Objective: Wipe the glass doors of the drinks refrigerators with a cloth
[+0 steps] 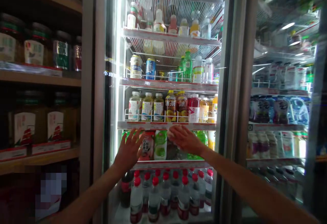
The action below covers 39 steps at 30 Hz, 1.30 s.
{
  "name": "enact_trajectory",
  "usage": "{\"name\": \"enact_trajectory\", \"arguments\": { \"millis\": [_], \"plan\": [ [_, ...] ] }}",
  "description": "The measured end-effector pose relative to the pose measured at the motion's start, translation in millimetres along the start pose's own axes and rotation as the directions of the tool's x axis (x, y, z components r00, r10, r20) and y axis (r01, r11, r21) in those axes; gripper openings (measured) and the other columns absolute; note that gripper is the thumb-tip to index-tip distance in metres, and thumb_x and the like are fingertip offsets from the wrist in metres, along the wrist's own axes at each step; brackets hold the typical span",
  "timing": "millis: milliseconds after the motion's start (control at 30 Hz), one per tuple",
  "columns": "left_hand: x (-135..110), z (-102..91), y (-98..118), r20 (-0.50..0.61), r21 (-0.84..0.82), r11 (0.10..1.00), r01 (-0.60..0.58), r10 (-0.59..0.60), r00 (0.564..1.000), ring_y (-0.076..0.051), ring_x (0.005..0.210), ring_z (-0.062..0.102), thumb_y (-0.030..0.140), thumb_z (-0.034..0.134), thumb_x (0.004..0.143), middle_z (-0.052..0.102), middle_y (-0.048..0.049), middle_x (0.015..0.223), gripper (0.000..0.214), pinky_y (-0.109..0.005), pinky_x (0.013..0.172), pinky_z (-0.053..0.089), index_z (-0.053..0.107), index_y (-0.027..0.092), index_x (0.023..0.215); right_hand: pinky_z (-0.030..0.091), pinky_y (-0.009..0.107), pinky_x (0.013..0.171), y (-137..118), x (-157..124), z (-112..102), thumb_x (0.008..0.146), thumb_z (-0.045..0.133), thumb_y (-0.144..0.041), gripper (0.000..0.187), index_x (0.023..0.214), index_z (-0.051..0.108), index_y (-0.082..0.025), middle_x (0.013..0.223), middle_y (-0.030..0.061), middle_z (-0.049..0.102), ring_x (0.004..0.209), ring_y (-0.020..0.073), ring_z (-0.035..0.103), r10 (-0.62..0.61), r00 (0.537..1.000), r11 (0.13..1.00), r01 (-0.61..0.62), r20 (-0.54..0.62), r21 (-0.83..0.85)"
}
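Note:
My left hand (129, 148) is raised before the drinks fridge with its fingers spread and nothing in them. Behind it are a red carton (147, 146) and a green and white carton (160, 145). My right hand (186, 140) presses a pale, crumpled cloth (174, 130) against the shelf edge (150, 125), or just in front of it; the contact is hard to make out. Above that edge stands a row of bottles, among them a dark iced tea bottle (170, 106) with a yellow cap.
Red-capped bottles (154, 200) crowd the bottom of the fridge. Higher wire shelves (171, 37) carry more bottles and cans. At left, a wooden rack (41, 77) holds jars. Metal door frames (233, 80) rise on the right, beside another fridge compartment (278, 127) of drinks.

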<state>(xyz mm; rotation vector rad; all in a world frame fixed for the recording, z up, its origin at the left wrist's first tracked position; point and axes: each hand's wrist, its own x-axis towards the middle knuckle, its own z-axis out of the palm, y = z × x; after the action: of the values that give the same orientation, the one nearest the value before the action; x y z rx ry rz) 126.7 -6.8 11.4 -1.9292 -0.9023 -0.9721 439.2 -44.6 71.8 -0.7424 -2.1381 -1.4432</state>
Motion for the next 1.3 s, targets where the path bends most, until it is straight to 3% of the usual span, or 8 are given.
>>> {"name": "enact_trajectory", "arguments": {
  "millis": [167, 333, 500, 733, 867, 1000, 1200, 1300],
  "plan": [
    [6.1, -4.3, -7.4, -0.034, 0.035, 0.994, 0.104, -0.103, 0.994, -0.032, 0.136, 0.027, 0.032, 0.046, 0.086, 0.034, -0.0126, 0.146, 0.048, -0.054, 0.105, 0.028, 0.046, 0.018, 0.131, 0.029, 0.056, 0.108, 22.6, 23.2, -3.1, 0.088, 0.045, -0.018, 0.049, 0.136, 0.042, -0.028, 0.15, 0.0057, 0.027, 0.141, 0.028, 0.014, 0.467, 0.83, 0.864, -0.502, -0.304, -0.045],
    [15.1, -7.0, -6.3, 0.0, 0.007, 1.0, -0.013, 0.013, 1.0, -0.029, 0.136, 0.028, 0.035, 0.05, 0.084, 0.036, -0.0088, 0.145, 0.048, -0.051, 0.108, 0.026, 0.048, 0.024, 0.13, 0.034, 0.043, 0.109, 20.5, 34.2, -0.8, 0.087, 0.047, -0.018, 0.053, 0.137, 0.037, -0.033, 0.147, -0.0005, 0.034, 0.139, 0.019, 0.023, -0.095, 0.994, 0.995, 0.094, -0.051, -0.019],
    [19.7, -7.2, -10.2, -0.024, -0.005, 0.999, 0.034, -0.034, 0.999, -0.03, 0.137, 0.025, 0.037, 0.053, 0.083, 0.037, -0.008, 0.145, 0.055, -0.052, 0.108, 0.024, 0.042, 0.025, 0.135, 0.029, 0.057, 0.108, 40.4, 51.6, -0.6, 0.088, 0.043, -0.017, 0.051, 0.137, 0.038, -0.03, 0.149, 0.0035, 0.028, 0.14, 0.0287, 0.018, 0.446, 0.825, 0.876, -0.482, -0.348, -0.018],
    [20.4, -6.5, -27.2, -0.052, 0.026, 0.998, 0.065, -0.063, 0.997, -0.03, 0.138, 0.024, 0.036, 0.047, 0.087, 0.029, -0.0087, 0.149, 0.053, -0.053, 0.108, 0.024, 0.036, 0.028, 0.138, 0.032, 0.048, 0.109, 51.9, 54.8, -0.7, 0.089, 0.041, -0.017, 0.052, 0.138, 0.036, -0.034, 0.145, -0.0014, 0.036, 0.137, 0.0211, 0.026, 0.077, 0.985, 0.996, -0.084, -0.152, -0.041],
    [20.6, -6.0, -28.0, -0.087, 0.028, 0.991, 0.132, -0.129, 0.988, -0.032, 0.138, 0.022, 0.036, 0.043, 0.089, 0.028, -0.0121, 0.149, 0.053, -0.056, 0.105, 0.027, 0.034, 0.023, 0.14, 0.027, 0.059, 0.108, 48.9, 56.6, 1.3, 0.089, 0.036, -0.016, 0.052, 0.141, 0.034, -0.024, 0.15, 0.0055, 0.024, 0.14, 0.0311, 0.017, 0.563, 0.706, 0.786, -0.618, -0.43, 0.016],
    [17.4, -2.1, -21.9, -0.065, -0.005, 1.0, 0.022, -0.023, 0.998, -0.03, 0.139, 0.019, 0.044, 0.051, 0.084, 0.03, -0.0079, 0.148, 0.06, -0.052, 0.109, 0.023, 0.035, 0.027, 0.139, 0.028, 0.046, 0.112, 25.6, 60.4, 4.3, 0.087, 0.042, -0.017, 0.057, 0.141, 0.03, -0.03, 0.148, 0.0004, 0.03, 0.139, 0.0212, 0.022, 0.006, 0.997, 0.999, -0.01, -0.081, -0.042],
    [8.6, -4.1, -30.8, -0.078, 0.033, 0.996, 0.077, -0.074, 0.994, -0.027, 0.138, 0.023, 0.038, 0.045, 0.088, 0.031, -0.0089, 0.148, 0.054, -0.05, 0.11, 0.023, 0.035, 0.025, 0.139, 0.023, 0.062, 0.107, 53.2, 96.4, -0.6, 0.088, 0.037, -0.017, 0.055, 0.142, 0.03, -0.027, 0.149, 0.0072, 0.027, 0.14, 0.031, 0.015, 0.517, 0.741, 0.826, -0.564, -0.429, 0.021],
    [-2.2, -2.5, -31.5, -0.056, 0.042, 0.999, 0.033, -0.03, 0.998, -0.028, 0.139, 0.021, 0.038, 0.045, 0.088, 0.031, -0.0099, 0.148, 0.052, -0.049, 0.109, 0.026, 0.038, 0.023, 0.137, 0.027, 0.052, 0.11, 26.6, 98.5, 10.3, 0.086, 0.043, -0.016, 0.06, 0.142, 0.028, -0.028, 0.148, 0.004, 0.03, 0.141, 0.0262, 0.015, 0.261, 0.925, 0.958, -0.284, -0.277, -0.048]
  ]
}}
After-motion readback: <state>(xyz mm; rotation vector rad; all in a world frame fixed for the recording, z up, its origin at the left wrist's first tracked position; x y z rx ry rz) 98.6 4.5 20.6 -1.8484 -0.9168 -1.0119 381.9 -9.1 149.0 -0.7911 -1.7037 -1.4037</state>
